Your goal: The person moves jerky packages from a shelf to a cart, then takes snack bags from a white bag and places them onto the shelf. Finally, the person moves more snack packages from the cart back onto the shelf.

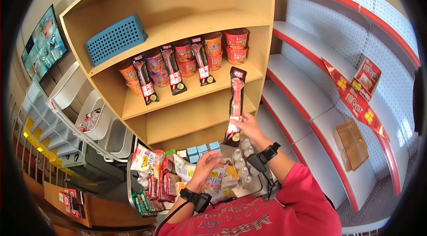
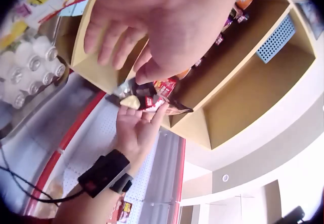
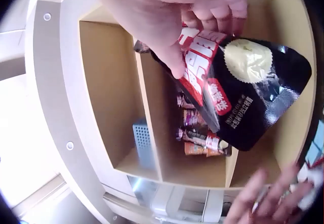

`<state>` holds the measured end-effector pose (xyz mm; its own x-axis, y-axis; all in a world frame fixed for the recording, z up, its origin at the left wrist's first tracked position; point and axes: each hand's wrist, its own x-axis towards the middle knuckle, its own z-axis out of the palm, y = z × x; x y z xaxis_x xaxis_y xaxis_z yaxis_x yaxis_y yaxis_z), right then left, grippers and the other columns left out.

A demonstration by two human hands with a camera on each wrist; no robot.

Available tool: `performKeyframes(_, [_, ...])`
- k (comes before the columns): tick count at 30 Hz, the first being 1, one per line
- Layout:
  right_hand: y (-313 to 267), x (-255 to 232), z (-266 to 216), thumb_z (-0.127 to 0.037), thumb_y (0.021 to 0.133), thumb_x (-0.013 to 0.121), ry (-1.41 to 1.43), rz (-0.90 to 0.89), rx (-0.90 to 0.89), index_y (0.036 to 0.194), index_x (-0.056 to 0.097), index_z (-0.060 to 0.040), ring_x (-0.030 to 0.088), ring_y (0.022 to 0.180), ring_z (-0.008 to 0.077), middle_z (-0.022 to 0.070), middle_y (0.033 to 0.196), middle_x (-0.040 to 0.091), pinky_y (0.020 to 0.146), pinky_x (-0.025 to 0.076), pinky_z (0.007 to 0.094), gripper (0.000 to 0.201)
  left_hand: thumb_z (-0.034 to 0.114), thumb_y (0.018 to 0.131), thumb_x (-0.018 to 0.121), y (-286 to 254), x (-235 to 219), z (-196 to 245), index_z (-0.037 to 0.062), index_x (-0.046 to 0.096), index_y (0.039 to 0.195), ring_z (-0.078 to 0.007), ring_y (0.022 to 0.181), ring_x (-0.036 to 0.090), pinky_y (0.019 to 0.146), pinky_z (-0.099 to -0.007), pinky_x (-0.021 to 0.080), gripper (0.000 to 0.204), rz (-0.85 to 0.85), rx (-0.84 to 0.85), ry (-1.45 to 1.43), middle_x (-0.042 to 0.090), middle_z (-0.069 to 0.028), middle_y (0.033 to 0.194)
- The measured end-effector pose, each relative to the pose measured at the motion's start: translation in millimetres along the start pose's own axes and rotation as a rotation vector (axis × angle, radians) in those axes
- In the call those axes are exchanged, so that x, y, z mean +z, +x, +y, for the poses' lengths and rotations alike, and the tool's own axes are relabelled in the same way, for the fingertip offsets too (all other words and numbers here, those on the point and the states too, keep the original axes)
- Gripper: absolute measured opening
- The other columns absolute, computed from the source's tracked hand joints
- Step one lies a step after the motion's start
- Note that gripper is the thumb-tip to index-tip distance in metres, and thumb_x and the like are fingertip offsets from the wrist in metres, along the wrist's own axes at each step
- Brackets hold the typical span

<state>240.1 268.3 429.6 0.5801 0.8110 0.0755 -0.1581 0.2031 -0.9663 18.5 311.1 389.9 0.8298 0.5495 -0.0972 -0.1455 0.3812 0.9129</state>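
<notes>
My right hand (image 1: pixel 250 130) pinches a long black snack pouch (image 1: pixel 237 98) with red-and-white print near its lower part and holds it upright before the wooden shelf unit (image 1: pixel 191 127). In the right wrist view, the thumb lies across the front of the pouch (image 3: pixel 243 92), fingers behind it. My left hand (image 1: pixel 207 169) holds nothing; its fingers are loosely extended over the goods in the cart. Three similar black pouches (image 1: pixel 172 69) lean on the middle shelf against stacked instant noodle tubs (image 1: pixel 235 40), which stand in orange, purple and red pairs.
A blue perforated basket (image 1: pixel 116 39) sits on the upper shelf. Below my hands, the cart holds bottles (image 1: pixel 240 165), blue cartons (image 1: pixel 202 150), red snack packets (image 1: pixel 162 187) and a white bag (image 1: pixel 147 160). White-and-red metal shelving (image 1: pixel 307 89) stands at right, white bins (image 1: pixel 94 116) at left.
</notes>
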Motion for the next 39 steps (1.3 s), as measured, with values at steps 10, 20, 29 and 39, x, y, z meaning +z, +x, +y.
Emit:
performKeyframes(10, [258, -80, 22, -0.011, 0.068, 0.075, -0.356, 0.32, -0.283, 0.101, 0.048, 0.0053, 0.061, 0.073, 0.0153, 0.0119, 0.084, 0.063, 0.063, 0.049, 0.0265, 0.047, 0.011, 0.088, 0.052, 17, -46, -25, 0.0019, 0.056, 0.105, -0.0146, 0.085, 0.061, 0.074, -0.0261, 0.048, 0.021, 0.186, -0.22, 0.095, 0.063, -0.0065, 0.094])
performKeyframes(20, [346, -76, 13, -0.023, 0.062, 0.078, -0.563, 0.375, -0.403, 0.108, 0.051, 0.0049, 0.061, 0.084, 0.0274, 0.0187, 0.092, 0.062, 0.074, 0.046, 0.0348, 0.06, 0.007, 0.088, 0.048, 30, -43, -34, 0.0, 0.054, 0.107, -0.0159, 0.084, 0.061, 0.074, -0.0253, 0.049, 0.021, 0.385, -0.302, 0.048, 0.062, -0.01, 0.096])
performKeyframes(29, [370, -79, 30, -0.016, 0.065, 0.076, -0.339, 0.269, -0.381, 0.106, 0.048, 0.0061, 0.061, 0.079, 0.02, 0.0145, 0.089, 0.062, 0.071, 0.047, 0.032, 0.055, 0.008, 0.088, 0.048, 32, -37, -38, 0.0003, 0.054, 0.107, -0.0158, 0.085, 0.061, 0.075, -0.0259, 0.049, 0.021, 0.405, -0.312, 0.084, 0.062, -0.0096, 0.096])
performKeyframes(39, [369, -77, 28, -0.017, 0.062, 0.076, -0.407, 0.309, -0.39, 0.107, 0.048, 0.0026, 0.061, 0.082, 0.026, 0.016, 0.09, 0.061, 0.074, 0.046, 0.0346, 0.056, 0.01, 0.088, 0.051, 36, -28, -32, 0.0009, 0.055, 0.106, -0.0152, 0.084, 0.061, 0.076, -0.0259, 0.048, 0.02, 0.415, -0.324, 0.07, 0.063, -0.0087, 0.095])
